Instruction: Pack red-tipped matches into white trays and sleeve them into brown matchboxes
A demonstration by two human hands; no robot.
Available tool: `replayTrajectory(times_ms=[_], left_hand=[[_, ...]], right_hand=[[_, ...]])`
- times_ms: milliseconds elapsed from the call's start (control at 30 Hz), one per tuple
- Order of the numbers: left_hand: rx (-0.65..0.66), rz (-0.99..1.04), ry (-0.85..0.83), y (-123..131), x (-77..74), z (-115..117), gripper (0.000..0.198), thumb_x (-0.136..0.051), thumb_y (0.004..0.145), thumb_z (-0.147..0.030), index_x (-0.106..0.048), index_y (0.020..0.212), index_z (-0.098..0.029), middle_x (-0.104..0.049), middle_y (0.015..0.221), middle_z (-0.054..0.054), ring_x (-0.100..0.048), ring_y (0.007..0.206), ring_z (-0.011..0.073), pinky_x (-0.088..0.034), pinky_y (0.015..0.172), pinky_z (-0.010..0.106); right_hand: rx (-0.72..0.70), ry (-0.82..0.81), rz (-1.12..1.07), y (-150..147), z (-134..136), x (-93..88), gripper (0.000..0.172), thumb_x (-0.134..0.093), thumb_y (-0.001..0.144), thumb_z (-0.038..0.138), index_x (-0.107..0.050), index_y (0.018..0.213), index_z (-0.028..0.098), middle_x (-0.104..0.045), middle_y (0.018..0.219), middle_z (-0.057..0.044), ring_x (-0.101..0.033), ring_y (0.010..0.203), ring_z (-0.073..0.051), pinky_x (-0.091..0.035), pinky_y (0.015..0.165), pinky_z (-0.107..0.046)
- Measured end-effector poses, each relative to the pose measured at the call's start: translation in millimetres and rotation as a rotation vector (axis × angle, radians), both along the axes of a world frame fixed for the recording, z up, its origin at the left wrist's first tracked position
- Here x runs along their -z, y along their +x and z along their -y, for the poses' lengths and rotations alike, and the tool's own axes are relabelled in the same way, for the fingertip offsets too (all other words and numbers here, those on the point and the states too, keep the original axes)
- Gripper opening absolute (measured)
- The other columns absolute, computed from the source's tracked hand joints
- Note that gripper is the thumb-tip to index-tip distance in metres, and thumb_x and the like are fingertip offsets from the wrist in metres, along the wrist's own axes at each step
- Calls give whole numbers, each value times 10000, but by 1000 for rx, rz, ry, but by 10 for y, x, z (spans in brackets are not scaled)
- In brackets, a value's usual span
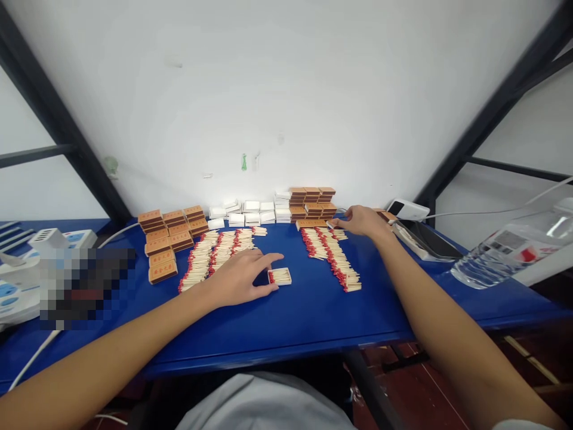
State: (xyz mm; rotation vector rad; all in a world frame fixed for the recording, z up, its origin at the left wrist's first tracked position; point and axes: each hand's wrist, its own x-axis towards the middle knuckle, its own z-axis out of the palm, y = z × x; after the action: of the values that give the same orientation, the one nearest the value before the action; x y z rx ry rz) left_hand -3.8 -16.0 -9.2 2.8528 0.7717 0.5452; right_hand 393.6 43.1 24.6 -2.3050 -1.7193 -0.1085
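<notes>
A small white matchbox tray (280,276) filled with red-headed matches lies on the blue table. My left hand (244,276) rests just left of it, thumb and index finger spread around its near end, not gripping it. Away to the right, my right hand (360,221) reaches to the back of the table, its fingertips closed on a small matchbox sleeve (330,225) that they partly hide. Loose matches lie in rows, one group (333,254) below my right hand and another group (215,254) partly covered by my left hand.
Brown matchboxes (159,246) stand stacked on the left, and more brown boxes (312,197) at the back. White trays (250,207) line the wall. A power strip (18,286) lies far left; a water bottle (505,251), a phone (430,239) and a white device (408,209) are on the right.
</notes>
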Motion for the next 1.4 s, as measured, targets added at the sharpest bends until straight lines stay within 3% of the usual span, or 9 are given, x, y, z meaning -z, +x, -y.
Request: replayTrajectory(times_ms=[100,333,533,600,667,833,933,1067,1400], left_hand=[[-14,23,21,-13,-22,-1,566,-655,1000,-473,-513,1507,-266,-723,1082,77,-685,1016,267,-558,924,422],[-50,9,16,-41,-59,-43,564,-662,998,-448,-501,1504,-259,-730,1111,72,-682,1031,271,-558,936,437],[-91,101,110,-50,-89,-65,561,-675,997,-438,-487,1496,-263,-767,1087,49,-706,1045,276,-549,958,443],[-161,168,158,-51,-100,-72,576,-698,985,-425,-485,1491,-254,-778,1090,47,-713,1040,282,-544,977,461],[-224,222,200,-52,-113,-82,570,-717,973,-417,-502,1471,-243,-786,1092,50,-717,1045,290,-541,987,472],[-295,306,212,-57,-148,-104,550,-763,951,-416,-550,1431,-255,-800,1107,46,-741,1045,286,-560,947,436],[-317,341,219,-54,-152,-111,565,-802,921,-413,-564,1408,-253,-811,1052,25,-764,936,255,-578,885,383],[-296,358,202,-45,-138,-106,559,-805,923,-404,-564,1405,-255,-812,1055,8,-774,848,214,-587,888,352],[-218,448,52,-40,-132,-106,522,-765,954,-427,-575,1408,-253,-810,1095,27,-792,991,217,-625,866,318]], right_hand=[[-6,-34,-17,6,-23,108,487,-698,844,634,-767,950,163,-799,932,-173,-710,857,-307,-417,636,-346],[-17,62,-163,30,-144,208,404,-772,797,452,-762,1065,150,-802,1035,-160,-710,915,-287,-439,671,-318],[-2,219,-331,46,-71,77,414,-640,906,335,-673,1244,99,-764,1008,-143,-686,843,-235,-480,703,-323],[-70,377,-491,-104,43,-8,401,-646,905,356,-666,1228,119,-736,957,-122,-673,829,-231,-495,699,-326],[-258,430,-706,-371,193,-65,423,-648,918,418,-647,1248,153,-701,892,-79,-660,774,-216,-502,646,-318],[-687,186,-906,-1128,524,-26,457,-734,893,532,-680,1184,184,-652,853,-28,-607,671,-155,-517,587,-293],[-696,115,-962,-1294,590,27,491,-693,932,584,-687,1228,192,-634,778,-6,-553,573,-126,-465,494,-264],[-679,76,-1013,-1243,584,37,511,-706,930,594,-699,1232,183,-639,701,7,-509,508,-107,-422,457,-248],[-739,28,-1039,-1240,614,16,520,-708,933,603,-704,1245,186,-672,754,-5,-571,547,-116,-471,500,-264]])
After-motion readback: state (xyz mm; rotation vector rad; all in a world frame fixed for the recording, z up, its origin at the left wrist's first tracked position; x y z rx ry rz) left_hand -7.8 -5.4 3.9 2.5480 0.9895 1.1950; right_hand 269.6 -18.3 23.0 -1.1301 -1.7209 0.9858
